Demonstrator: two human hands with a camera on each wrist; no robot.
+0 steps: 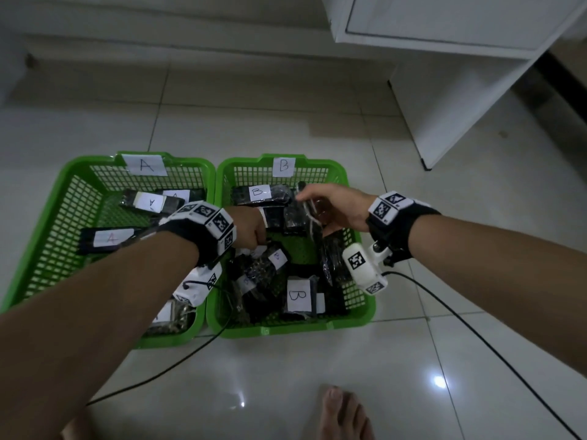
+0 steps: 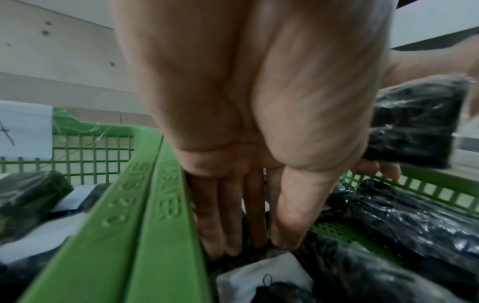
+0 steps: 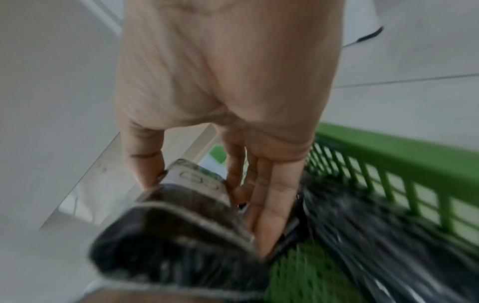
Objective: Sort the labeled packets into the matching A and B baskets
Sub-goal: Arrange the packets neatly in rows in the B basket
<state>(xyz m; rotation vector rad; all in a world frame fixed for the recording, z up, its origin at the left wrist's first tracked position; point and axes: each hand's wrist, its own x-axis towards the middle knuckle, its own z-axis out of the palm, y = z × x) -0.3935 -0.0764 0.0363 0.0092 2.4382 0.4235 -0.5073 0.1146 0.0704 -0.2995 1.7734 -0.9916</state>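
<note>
A bare foot (image 1: 344,414) rests on the tiled floor (image 1: 286,369) nearest the camera, with a black cable (image 1: 476,338) trailing past it. Beyond the foot, two green baskets stand side by side, rims touching: basket A (image 1: 63,198) to the left, basket B (image 1: 359,309) to the right. Both hold black packets with white labels.

At the near edge of basket B lies a packet marked B (image 1: 300,295), with more packets heaped beside it. The left hand (image 1: 249,225) reaches across the shared rim into basket B, fingers (image 2: 230,215) straight and pointing down among the packets; the wrist view shows the tips meeting a packet next to a white label (image 2: 261,276), with nothing curled round it.

Farther in, the right hand (image 1: 336,206) hovers over the middle of basket B and grips a packet (image 3: 181,231) between thumb and fingers, lifted clear of the pile. Its picture is blurred.

In basket A, packets marked A (image 1: 109,239) lie on the bottom. Paper tags on the far walls read A (image 1: 146,165) and B (image 1: 283,166). A white cabinet (image 1: 444,42) stands beyond, at the right.
</note>
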